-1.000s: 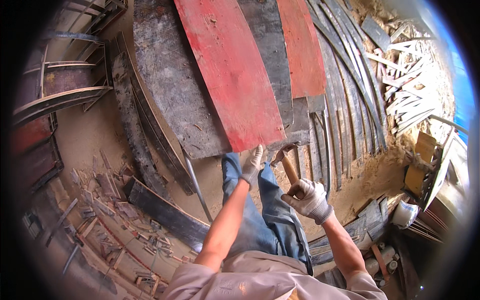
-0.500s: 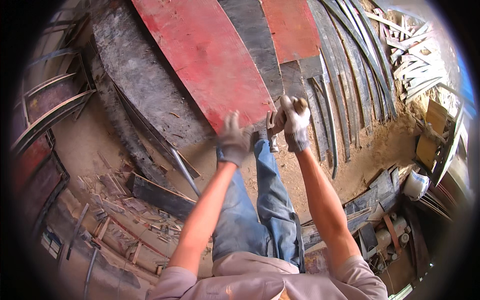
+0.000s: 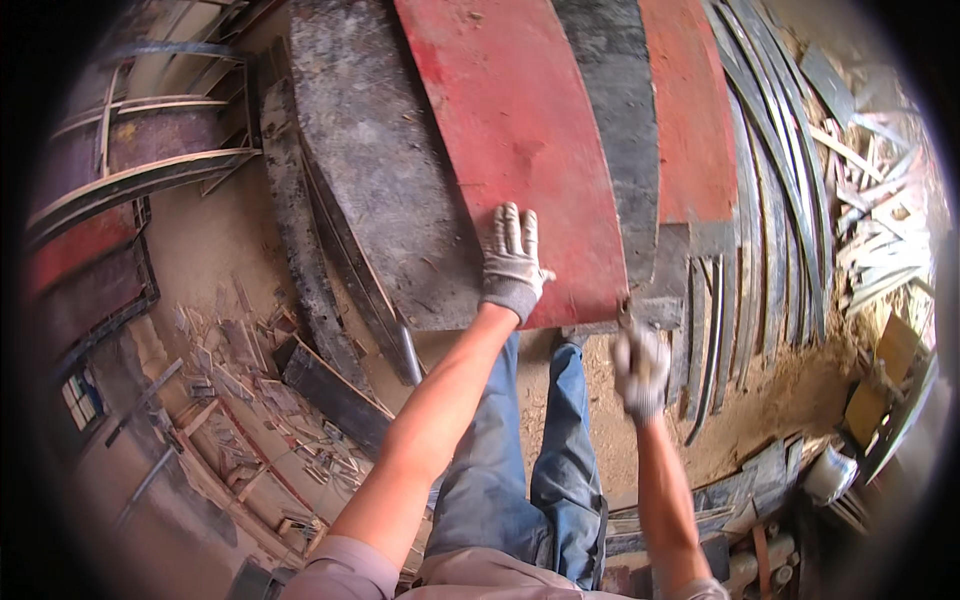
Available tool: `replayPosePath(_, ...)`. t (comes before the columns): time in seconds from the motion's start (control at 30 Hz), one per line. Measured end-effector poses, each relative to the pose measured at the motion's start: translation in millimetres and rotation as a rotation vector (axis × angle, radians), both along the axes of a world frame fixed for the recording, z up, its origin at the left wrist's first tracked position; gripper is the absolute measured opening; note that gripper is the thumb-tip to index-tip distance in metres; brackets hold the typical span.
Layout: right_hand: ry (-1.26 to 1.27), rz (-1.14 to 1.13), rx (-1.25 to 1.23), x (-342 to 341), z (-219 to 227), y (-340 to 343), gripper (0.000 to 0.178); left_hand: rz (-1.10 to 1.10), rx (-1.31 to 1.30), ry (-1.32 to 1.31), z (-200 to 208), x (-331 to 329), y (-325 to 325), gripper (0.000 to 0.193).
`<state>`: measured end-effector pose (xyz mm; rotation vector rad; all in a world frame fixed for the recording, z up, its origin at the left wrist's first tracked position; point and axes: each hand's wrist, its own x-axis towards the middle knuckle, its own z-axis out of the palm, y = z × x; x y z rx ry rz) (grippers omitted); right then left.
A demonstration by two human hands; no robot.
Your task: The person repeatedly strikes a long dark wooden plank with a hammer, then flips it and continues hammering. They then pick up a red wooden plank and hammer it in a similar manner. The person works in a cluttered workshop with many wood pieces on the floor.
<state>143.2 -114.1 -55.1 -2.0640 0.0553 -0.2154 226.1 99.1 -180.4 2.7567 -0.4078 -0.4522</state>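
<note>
My left hand (image 3: 514,262), in a grey-white work glove, lies flat on the red board (image 3: 535,140) near its lower left edge. Its fingers are stretched toward the far end. At the board's lower right corner, my gloved right hand (image 3: 642,372) is closed in a fist, smeared by motion. It grips a claw hammer, whose shape showed plainly half a second ago; now the hammer is mostly hidden by the hand and blur. The red board rests beside a dark grey board (image 3: 370,150) on its left and a blackish board (image 3: 610,120) on its right.
An orange-red board (image 3: 690,120) and long dark strips (image 3: 765,250) lie further right. Scrap wood is piled at the right (image 3: 885,250). A metal pipe (image 3: 410,355) sticks out left of my legs. Framed panels (image 3: 150,175) stand at the left; wood scraps litter the floor there.
The view has shifted, so the boards sit lower and further right. My left hand has come to lie flat further up the red board. My right hand, with the hammer, is closer to me.
</note>
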Motion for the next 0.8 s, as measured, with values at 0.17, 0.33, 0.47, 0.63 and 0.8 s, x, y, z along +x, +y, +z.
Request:
replayPosePath(0.17,0.209,0.132,0.084,-36.2,35.6,-3.2,0.021,0.019,0.11,0.184,8.8,-4.3,-3.9,0.129)
replayPosePath(0.33,0.547,-0.271,0.405,41.9,-21.6,-8.7,0.027,0.058,0.158,0.213,-0.5,-2.9,-12.7,0.12)
replayPosePath(0.47,0.386,0.188,0.023,-69.7,56.4,-22.2,0.026,0.034,0.063,0.136,-12.7,-7.9,-5.6,0.123)
replayPosePath(0.63,0.912,-0.476,-0.02,-196.4,132.0,-60.7,0.042,0.073,0.041,0.142,-13.9,-13.7,-7.9,0.129)
replayPosePath(0.8,0.554,-0.178,0.227,17.7,64.8,-5.8,0.044,0.096,-0.125,0.113,-13.1,-8.5,8.8,0.117)
